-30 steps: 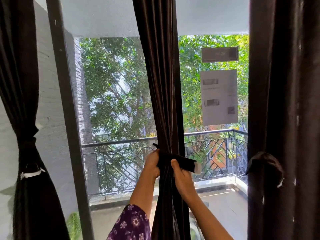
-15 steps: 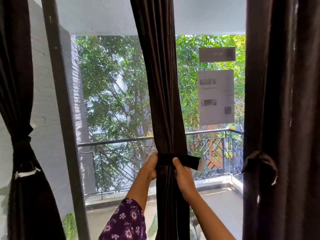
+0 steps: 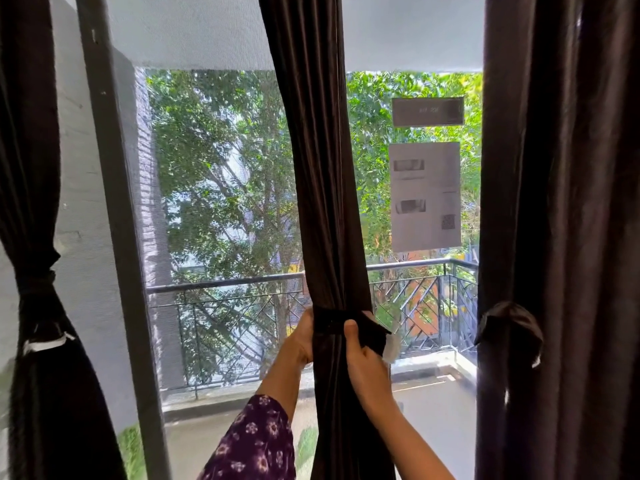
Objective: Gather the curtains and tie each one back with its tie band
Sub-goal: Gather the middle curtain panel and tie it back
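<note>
Open room lies either side of the middle curtain [image 3: 325,202] I face, though the window glass [image 3: 221,202] blocks reach behind it. The window frame [image 3: 114,237] bars my left, another curtain [image 3: 561,202] my right.

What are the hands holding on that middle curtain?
Both hold the tie band around the middle curtain: left hand at its left side, right hand on its loose end.

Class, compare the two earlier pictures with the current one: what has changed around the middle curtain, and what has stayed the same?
The tie band was pulled tighter: its loose end, earlier sticking out rightward, now folds down under the right hand. The left hand still holds the middle curtain from the left. The left curtain stays tied, the right curtain unchanged.
</note>
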A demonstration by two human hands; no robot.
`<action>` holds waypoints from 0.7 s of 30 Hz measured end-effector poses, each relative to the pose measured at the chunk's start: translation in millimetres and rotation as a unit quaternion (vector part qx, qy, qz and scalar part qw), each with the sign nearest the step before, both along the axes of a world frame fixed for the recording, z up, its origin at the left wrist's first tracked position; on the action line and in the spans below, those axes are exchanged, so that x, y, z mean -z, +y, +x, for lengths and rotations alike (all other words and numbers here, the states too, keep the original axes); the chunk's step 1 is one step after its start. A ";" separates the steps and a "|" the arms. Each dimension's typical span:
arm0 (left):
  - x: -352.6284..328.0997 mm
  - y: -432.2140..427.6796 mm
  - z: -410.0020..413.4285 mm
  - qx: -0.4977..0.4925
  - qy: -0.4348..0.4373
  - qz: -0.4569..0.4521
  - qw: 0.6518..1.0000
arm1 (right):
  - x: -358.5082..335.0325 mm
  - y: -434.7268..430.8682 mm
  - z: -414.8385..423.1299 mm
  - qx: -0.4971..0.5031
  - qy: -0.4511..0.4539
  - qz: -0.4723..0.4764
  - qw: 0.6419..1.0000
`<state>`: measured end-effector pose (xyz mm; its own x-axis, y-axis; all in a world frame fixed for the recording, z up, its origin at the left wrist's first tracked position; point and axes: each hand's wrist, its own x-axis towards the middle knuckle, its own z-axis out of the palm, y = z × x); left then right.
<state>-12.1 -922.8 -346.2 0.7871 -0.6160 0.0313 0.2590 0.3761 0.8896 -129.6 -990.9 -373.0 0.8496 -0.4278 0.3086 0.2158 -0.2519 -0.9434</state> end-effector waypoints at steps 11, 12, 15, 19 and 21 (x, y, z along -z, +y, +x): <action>1.0 -9.6 -4.1 -0.046 0.004 -0.006 0.999 | -2.7 -9.9 -6.9 0.062 -0.319 -0.097 0.941; 2.6 -10.9 -2.5 -0.052 0.003 -0.006 0.999 | -1.6 -10.5 -6.5 0.046 -0.320 -0.084 0.943; 5.4 -13.5 -0.2 -0.054 0.004 -0.026 0.998 | 0.9 -12.4 -5.1 0.016 -0.297 -0.041 0.954; 3.1 -16.5 -5.1 -0.016 0.002 -0.059 0.998 | 1.0 -11.2 -8.5 -0.010 -0.266 0.001 0.964; 3.7 -19.3 -2.6 -0.011 -0.007 -0.045 0.999 | -0.4 -10.2 -10.5 -0.041 -0.238 0.043 0.970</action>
